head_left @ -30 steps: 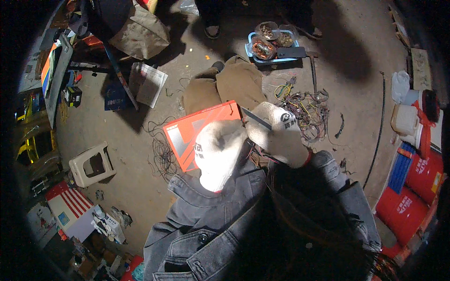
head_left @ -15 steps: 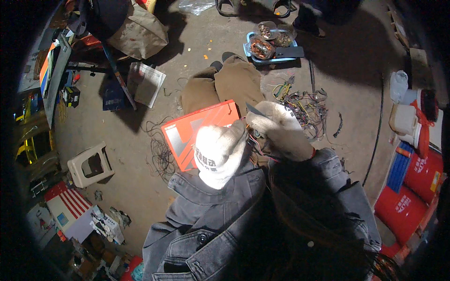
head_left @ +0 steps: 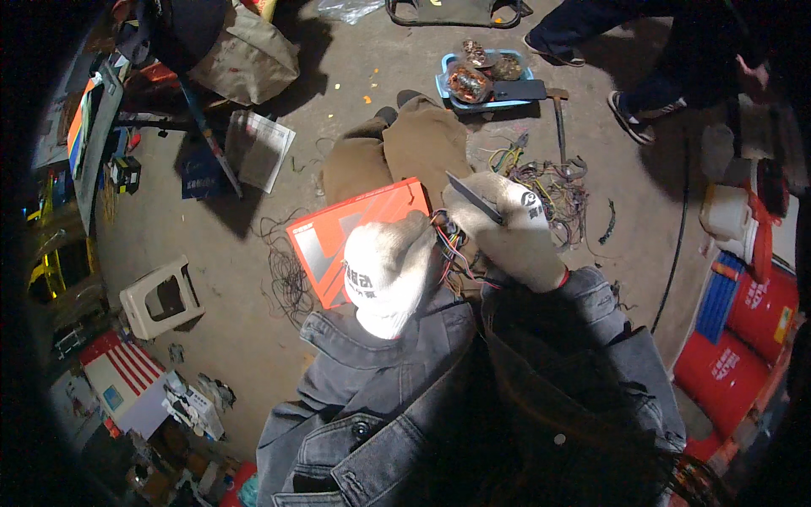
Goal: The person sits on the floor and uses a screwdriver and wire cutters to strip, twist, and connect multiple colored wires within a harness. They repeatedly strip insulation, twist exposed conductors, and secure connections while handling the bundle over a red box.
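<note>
Both my hands wear whitish work gloves and meet above my lap. My left hand [head_left: 384, 270] is closed, its fingertips pinching a bundle of thin coloured wires [head_left: 454, 252] that hangs between the hands. My right hand [head_left: 507, 228] is closed round a knife with a dark, flat blade [head_left: 473, 198], which slants up and left over the glove; its handle is hidden. The right fingertips are close to the wires, but whether they touch them I cannot tell. Under the left hand an orange-red flat box [head_left: 308, 241] lies across my thighs.
A tangle of wires [head_left: 553, 198] lies right of my knees, with a hammer [head_left: 559, 127] beyond. A blue tray [head_left: 443, 84] holds bagged small parts. A person's legs [head_left: 667, 93] stand far right. A beige stool [head_left: 160, 297] is at left, red drums [head_left: 718, 372] at right.
My right hand has turned, showing more of the knife blade and the glove's back. The wires between my hands show more. At far right, the other person's legs have come into the light.
</note>
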Motion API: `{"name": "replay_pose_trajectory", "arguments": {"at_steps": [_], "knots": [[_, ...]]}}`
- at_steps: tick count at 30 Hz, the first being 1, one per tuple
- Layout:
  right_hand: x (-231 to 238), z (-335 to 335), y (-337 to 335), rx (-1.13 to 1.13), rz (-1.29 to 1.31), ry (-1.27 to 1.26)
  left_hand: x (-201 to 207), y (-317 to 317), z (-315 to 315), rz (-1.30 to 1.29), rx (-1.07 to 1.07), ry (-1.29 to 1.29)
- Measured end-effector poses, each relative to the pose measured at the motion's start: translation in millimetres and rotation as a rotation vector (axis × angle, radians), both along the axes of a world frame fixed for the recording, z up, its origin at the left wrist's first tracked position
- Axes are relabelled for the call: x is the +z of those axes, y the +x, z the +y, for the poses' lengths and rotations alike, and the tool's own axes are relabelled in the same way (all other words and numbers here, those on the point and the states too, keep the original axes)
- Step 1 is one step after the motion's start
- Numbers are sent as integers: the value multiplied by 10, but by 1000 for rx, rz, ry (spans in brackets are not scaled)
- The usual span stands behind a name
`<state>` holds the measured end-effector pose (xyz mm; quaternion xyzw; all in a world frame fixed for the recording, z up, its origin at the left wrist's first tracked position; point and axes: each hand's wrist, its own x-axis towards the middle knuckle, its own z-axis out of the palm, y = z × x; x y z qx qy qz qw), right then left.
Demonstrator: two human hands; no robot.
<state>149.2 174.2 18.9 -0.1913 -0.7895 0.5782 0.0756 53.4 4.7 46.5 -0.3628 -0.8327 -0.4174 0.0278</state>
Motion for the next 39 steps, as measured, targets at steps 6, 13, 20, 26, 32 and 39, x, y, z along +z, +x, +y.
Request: {"name": "replay_pose_trajectory", "arguments": {"at_steps": [6,13,20,26,32,39], "knots": [[-12,7,-51,277,283,686,8,5,1,-8,-12,-30],[159,-2,-172,-12,-114,170,-26,55,-86,-156,29,-45],[191,-7,-142,132,130,145,-155,88,-104,-328,104,56],[166,2,-186,311,204,534,-124,66,-95,-230,53,-3],[21,0,-83,185,206,494,-126,83,-92,-251,52,35],[-111,56,-8,174,189,306,-99,97,-92,-479,161,51]]}}
